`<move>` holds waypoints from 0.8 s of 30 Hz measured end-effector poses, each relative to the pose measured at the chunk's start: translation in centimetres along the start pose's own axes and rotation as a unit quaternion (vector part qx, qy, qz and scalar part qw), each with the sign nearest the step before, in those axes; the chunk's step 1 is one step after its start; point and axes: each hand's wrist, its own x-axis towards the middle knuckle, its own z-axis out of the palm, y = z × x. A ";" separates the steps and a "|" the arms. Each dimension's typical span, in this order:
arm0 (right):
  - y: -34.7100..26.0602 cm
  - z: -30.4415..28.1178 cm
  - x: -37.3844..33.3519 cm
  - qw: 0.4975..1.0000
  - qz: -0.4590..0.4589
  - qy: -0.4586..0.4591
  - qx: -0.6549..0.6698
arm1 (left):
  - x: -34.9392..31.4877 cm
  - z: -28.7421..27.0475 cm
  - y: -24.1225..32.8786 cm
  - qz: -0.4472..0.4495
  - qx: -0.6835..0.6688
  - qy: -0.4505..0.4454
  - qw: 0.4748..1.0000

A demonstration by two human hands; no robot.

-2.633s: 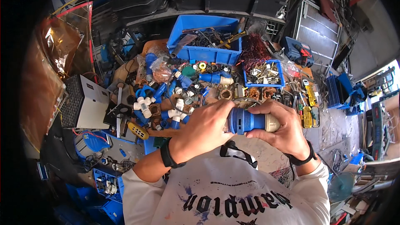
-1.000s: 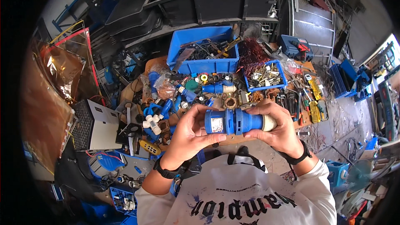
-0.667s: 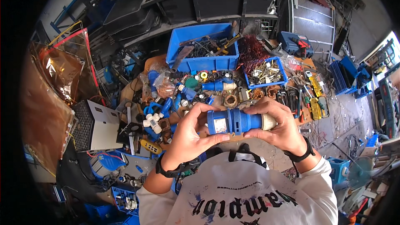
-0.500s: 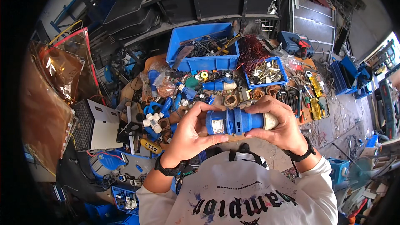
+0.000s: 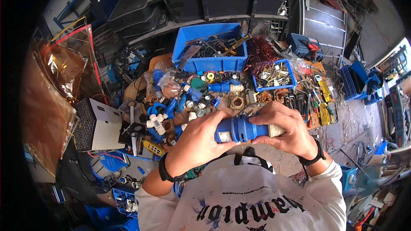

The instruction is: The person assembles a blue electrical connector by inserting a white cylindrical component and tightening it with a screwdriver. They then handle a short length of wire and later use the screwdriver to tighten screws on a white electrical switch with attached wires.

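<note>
Above the table's front edge I hold a blue industrial plug connector [image 5: 241, 129] with a cream end, lying roughly level in front of my chest. My left hand [image 5: 198, 136] is closed round its wide left end, thumb below along a pale label and fingers over the top. My right hand [image 5: 287, 125] grips the narrower right part near the cream cap, fingers above and thumb beneath. Fingers hide part of both ends. Beyond my hands, a similar blue connector [image 5: 220, 87] with a cream end lies on the cluttered table.
A large blue bin [image 5: 209, 64] of cables and tools stands at the back. Right of it is a shallow blue tray [image 5: 276, 88] of metal pieces. White pipe fittings [image 5: 156, 123] and a yellow handheld device [image 5: 154, 148] lie left. Hand tools [image 5: 324, 92] cover the right side.
My left hand has shifted right and wraps further over the connector's left end. The connector has turned and tilted slightly, its label now lower. My right hand keeps its grip, fingers moved slightly.
</note>
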 end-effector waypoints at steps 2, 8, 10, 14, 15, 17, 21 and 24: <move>-0.1 0.0 0.0 1.000 -0.008 -0.007 -0.011 | 0.1 -0.2 0.2 0.005 0.036 -0.016 0.999; -0.2 -0.2 0.2 1.000 -0.004 0.000 0.001 | 0.7 -0.7 0.2 0.066 0.091 -0.030 0.993; -0.2 -0.2 0.1 1.000 0.003 0.004 0.009 | 0.5 -0.1 -0.1 0.094 0.110 0.005 0.989; -0.2 -0.2 0.0 1.000 0.011 0.018 0.009 | 0.5 0.6 -0.3 0.151 0.192 0.080 0.966; -0.3 -0.2 -0.1 1.000 0.012 0.019 0.006 | 0.5 0.7 -0.3 0.159 0.205 0.087 0.962; -0.5 0.0 -0.1 1.000 0.013 0.022 0.002 | 0.5 0.8 -0.3 0.172 0.226 0.105 0.953; -0.2 0.8 -0.4 0.999 0.008 0.046 0.026 | 0.3 1.1 -0.5 0.188 0.256 0.132 0.939; -0.1 0.8 -0.5 0.998 0.004 0.043 0.034 | 0.3 1.4 -0.7 0.199 0.252 0.149 0.935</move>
